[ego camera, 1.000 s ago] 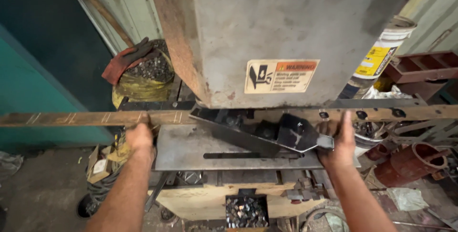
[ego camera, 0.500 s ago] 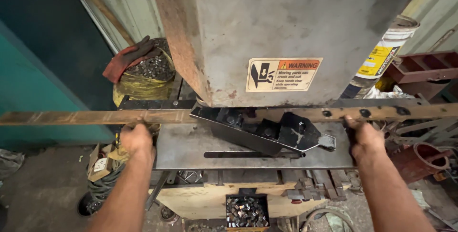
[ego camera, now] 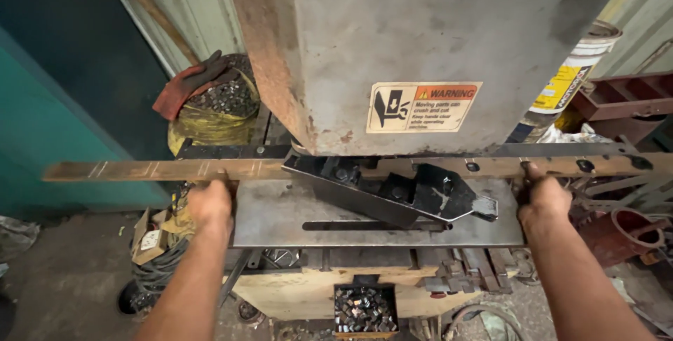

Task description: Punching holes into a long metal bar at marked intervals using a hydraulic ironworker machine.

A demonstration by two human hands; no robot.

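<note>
On the grey steel machine table (ego camera: 280, 222), the left hand (ego camera: 209, 203) and right hand (ego camera: 543, 197) each grasp the long rusty flat metal bar (ego camera: 161, 169), whose left end overhangs open floor.

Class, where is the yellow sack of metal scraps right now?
In the head view, the yellow sack sits upper left, behind the flat bar, left of the grey machine.

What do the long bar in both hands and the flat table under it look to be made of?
The long bar looks like flat steel stock, rusty brown with pale scribed marks across it and punched holes near the right hand. The left hand grips its marked stretch. The table looks like bare grey steel plate, dull and scuffed, with a dark slot.
</note>
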